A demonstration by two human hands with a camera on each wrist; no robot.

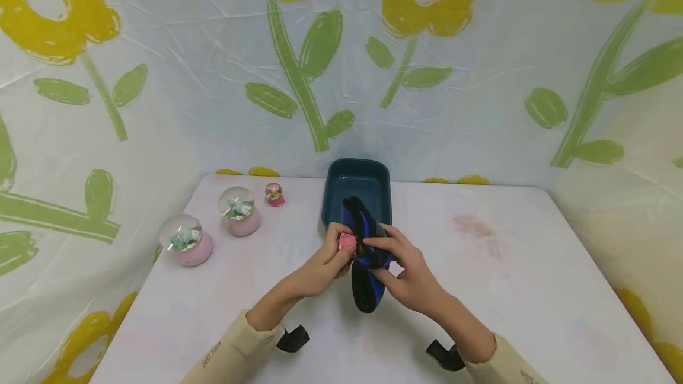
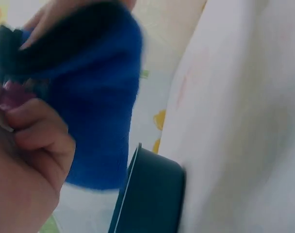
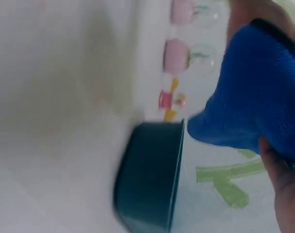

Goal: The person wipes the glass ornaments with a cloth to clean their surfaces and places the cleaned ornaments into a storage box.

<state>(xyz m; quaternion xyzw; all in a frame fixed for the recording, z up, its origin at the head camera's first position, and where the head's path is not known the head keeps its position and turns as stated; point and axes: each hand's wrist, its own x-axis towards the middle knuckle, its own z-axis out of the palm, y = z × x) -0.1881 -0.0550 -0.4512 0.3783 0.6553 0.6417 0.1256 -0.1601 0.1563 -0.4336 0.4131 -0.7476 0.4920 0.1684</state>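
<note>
My left hand (image 1: 319, 265) pinches a small snow globe by its bumpy pink base (image 1: 347, 243), over the middle of the table. A blue cloth with black edging (image 1: 368, 253) is folded against the globe, hiding most of its far part. On the other side, my right hand (image 1: 408, 268) grips the cloth, fingers on top and thumb beneath. The left wrist view shows the pink base (image 2: 16, 95) between curled fingers, right beside the cloth (image 2: 99, 107). From the right wrist, the cloth (image 3: 256, 92) spreads wide and hides most of the left hand.
Behind the hands stands a dark teal tub (image 1: 356, 168), partly overlapped by the cloth. To the left are a large pink-based snow globe (image 1: 194, 249), another large one (image 1: 244, 222) and a tiny one (image 1: 275, 199). A flowered sheet (image 1: 213, 76) hangs at the table's back.
</note>
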